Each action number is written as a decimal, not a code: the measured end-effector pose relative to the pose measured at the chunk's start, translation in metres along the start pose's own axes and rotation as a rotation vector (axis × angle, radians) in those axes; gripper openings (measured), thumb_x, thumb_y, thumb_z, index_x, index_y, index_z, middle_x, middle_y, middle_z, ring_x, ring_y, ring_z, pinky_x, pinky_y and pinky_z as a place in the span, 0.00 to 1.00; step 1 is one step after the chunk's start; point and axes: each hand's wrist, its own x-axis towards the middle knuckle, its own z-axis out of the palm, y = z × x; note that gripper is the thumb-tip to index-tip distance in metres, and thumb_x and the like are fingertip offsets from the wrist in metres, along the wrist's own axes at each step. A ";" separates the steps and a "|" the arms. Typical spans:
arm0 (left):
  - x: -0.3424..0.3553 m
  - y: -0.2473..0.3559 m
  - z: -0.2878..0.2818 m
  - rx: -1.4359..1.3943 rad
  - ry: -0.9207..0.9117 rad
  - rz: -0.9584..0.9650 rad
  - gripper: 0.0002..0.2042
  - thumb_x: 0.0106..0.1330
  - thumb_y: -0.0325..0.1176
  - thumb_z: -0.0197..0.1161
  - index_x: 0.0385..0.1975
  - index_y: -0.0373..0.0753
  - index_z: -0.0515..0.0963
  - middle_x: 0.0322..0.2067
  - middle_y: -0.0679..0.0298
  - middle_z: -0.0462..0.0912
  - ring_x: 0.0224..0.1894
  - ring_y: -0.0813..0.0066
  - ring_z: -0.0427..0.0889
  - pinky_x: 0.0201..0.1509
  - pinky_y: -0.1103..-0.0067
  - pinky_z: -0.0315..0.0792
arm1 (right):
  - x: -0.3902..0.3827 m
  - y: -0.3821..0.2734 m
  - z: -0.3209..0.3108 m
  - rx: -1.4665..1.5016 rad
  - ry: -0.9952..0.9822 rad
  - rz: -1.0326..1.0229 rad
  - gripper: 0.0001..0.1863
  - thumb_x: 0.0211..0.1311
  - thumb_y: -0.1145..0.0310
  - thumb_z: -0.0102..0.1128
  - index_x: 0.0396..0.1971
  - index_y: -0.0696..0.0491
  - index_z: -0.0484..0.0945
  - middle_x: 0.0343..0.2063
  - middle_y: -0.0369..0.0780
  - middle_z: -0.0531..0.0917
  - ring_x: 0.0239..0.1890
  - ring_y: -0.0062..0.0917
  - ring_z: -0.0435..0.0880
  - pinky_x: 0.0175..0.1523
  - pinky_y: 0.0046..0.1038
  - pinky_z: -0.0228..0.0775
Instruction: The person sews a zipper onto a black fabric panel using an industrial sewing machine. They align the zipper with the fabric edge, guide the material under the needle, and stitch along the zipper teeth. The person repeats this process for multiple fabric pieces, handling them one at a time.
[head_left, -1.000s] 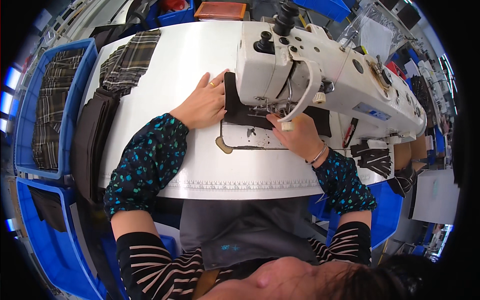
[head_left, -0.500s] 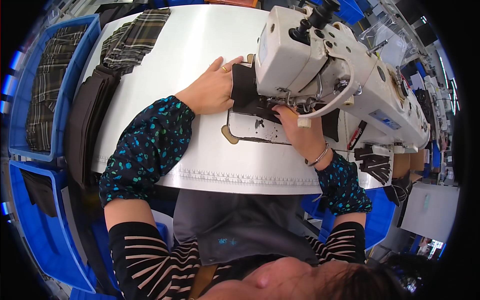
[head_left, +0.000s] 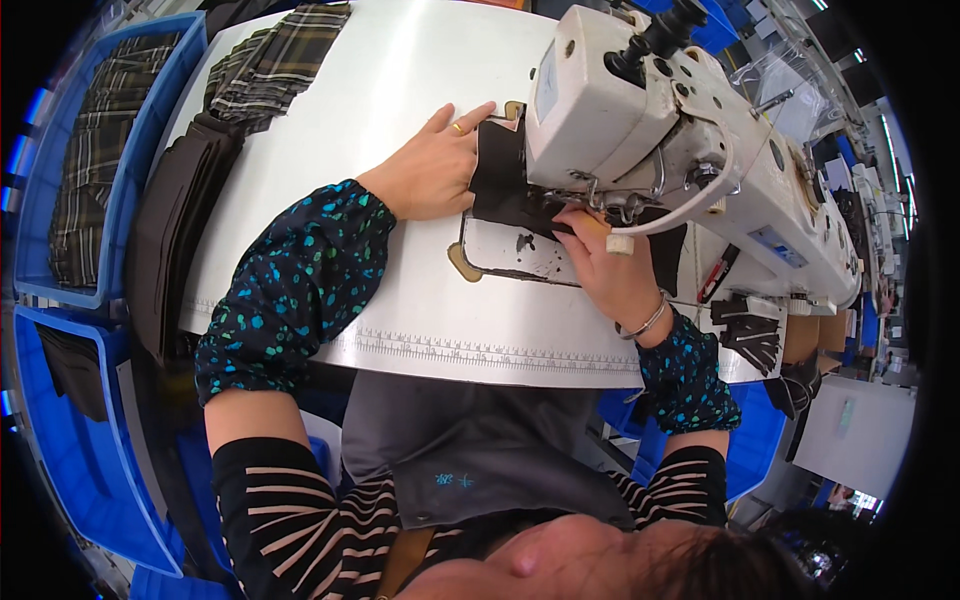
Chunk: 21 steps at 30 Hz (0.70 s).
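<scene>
A dark brown fabric piece [head_left: 498,165] lies under the head of a white sewing machine [head_left: 605,120], running from its left side out to the right. My left hand [head_left: 425,175] rests flat at the fabric's left edge, fingers stretched toward the machine and a ring on one of them. Close by the needle area, my right hand [head_left: 612,268] has its thumb and fingers closed at the fabric's near edge; the exact grip is partly hidden by the machine. Just in front of the fabric is the worn metal bed plate [head_left: 505,245] of the machine.
On the left, a stack of dark folded fabric [head_left: 180,235] and plaid pieces [head_left: 280,65] lie on the white table [head_left: 400,290]. Blue bins [head_left: 125,190] stand beyond its left edge. A red-and-black cutter [head_left: 718,272] and dark strips [head_left: 748,335] lie at right.
The view has shifted slightly. My right finger and thumb tips look a little farther apart at the fabric's edge. My left hand keeps its place on the fabric's left edge.
</scene>
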 end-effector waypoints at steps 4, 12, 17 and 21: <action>0.002 0.004 -0.013 0.016 -0.090 -0.022 0.11 0.54 0.31 0.62 0.27 0.27 0.84 0.52 0.48 0.82 0.80 0.44 0.56 0.77 0.44 0.55 | -0.001 0.004 -0.002 0.024 -0.045 0.040 0.13 0.71 0.61 0.66 0.49 0.52 0.85 0.45 0.43 0.89 0.45 0.42 0.89 0.48 0.35 0.81; 0.000 0.001 -0.007 0.003 -0.042 -0.002 0.10 0.54 0.31 0.63 0.28 0.29 0.85 0.51 0.48 0.83 0.80 0.45 0.57 0.76 0.44 0.55 | -0.007 -0.012 -0.001 -0.208 -0.057 -0.105 0.23 0.68 0.54 0.68 0.59 0.48 0.84 0.55 0.40 0.84 0.49 0.40 0.88 0.49 0.36 0.81; 0.001 0.004 0.005 0.026 0.346 -0.098 0.13 0.58 0.30 0.64 0.41 0.34 0.86 0.51 0.52 0.84 0.75 0.47 0.67 0.73 0.49 0.63 | -0.007 -0.015 0.003 -0.194 0.002 -0.162 0.26 0.66 0.54 0.70 0.60 0.50 0.83 0.57 0.38 0.83 0.54 0.37 0.86 0.52 0.37 0.81; -0.011 0.007 -0.015 -0.040 0.459 -0.128 0.15 0.57 0.26 0.65 0.46 0.37 0.85 0.50 0.59 0.86 0.60 0.56 0.80 0.64 0.63 0.75 | -0.007 -0.013 0.002 -0.189 0.008 -0.209 0.27 0.64 0.56 0.71 0.60 0.53 0.83 0.58 0.39 0.84 0.57 0.36 0.85 0.54 0.37 0.81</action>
